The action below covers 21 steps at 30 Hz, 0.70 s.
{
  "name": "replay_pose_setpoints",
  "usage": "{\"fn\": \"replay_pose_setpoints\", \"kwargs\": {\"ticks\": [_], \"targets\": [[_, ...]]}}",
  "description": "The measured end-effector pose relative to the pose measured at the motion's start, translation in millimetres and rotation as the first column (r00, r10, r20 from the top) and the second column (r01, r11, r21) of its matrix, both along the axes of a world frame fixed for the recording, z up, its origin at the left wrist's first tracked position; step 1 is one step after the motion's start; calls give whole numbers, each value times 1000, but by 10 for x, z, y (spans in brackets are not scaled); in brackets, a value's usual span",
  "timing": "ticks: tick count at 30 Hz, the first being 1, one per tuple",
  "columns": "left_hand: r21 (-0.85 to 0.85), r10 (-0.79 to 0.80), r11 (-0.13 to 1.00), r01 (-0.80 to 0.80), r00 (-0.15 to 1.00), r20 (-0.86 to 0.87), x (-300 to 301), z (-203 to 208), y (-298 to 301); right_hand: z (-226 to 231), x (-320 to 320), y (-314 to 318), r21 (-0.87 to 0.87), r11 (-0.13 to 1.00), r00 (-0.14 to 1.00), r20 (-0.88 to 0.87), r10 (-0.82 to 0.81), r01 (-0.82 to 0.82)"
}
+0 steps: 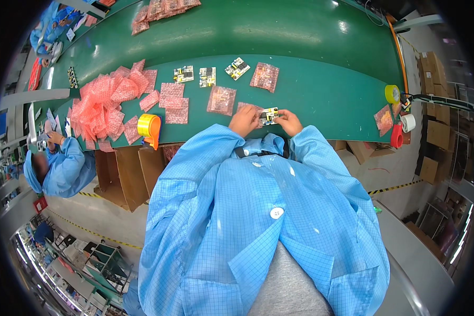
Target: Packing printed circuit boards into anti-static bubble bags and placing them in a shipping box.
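Near the bench's front edge a small circuit board (269, 116) is between my two hands. My left hand (244, 121) is closed at the board's left end, on a pink bubble-wrap bag (242, 106) that shows behind its fingers. How far the bag covers the board is hidden. With its fingers my right hand (289, 122) pinches the board's right end. Beyond them lie two filled bubble-wrap bags, one nearer (221, 100) and one farther right (264, 77). Three bare circuit boards lie farther back: left (184, 74), middle (207, 77) and right (237, 68).
A heap of pink bubble-wrap bags (102, 102) spreads at the left, beside an orange tape dispenser (149, 130). Yellow tape (392, 94), white tape (407, 122) and a red tape dispenser (396, 136) sit at the right end. A co-worker (63, 163) is at the left; cardboard boxes (122, 176) stand below the bench.
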State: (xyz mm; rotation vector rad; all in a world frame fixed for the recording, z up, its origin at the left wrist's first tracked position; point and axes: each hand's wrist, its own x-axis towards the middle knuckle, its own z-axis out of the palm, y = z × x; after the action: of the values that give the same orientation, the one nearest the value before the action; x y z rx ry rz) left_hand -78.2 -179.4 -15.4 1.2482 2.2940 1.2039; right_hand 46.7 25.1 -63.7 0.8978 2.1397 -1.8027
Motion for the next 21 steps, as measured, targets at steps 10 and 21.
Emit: {"fn": "replay_pose_setpoints", "kwargs": {"ticks": [10,21], "targets": [[66,81,995,-78,995,-53,-65,36,3,340,-2,-296,-114,991,997,36,-67,71],[179,99,979,-94,995,-19,-124,214,33,610,-126,-239,-294,945,988,94,-118,141]]}}
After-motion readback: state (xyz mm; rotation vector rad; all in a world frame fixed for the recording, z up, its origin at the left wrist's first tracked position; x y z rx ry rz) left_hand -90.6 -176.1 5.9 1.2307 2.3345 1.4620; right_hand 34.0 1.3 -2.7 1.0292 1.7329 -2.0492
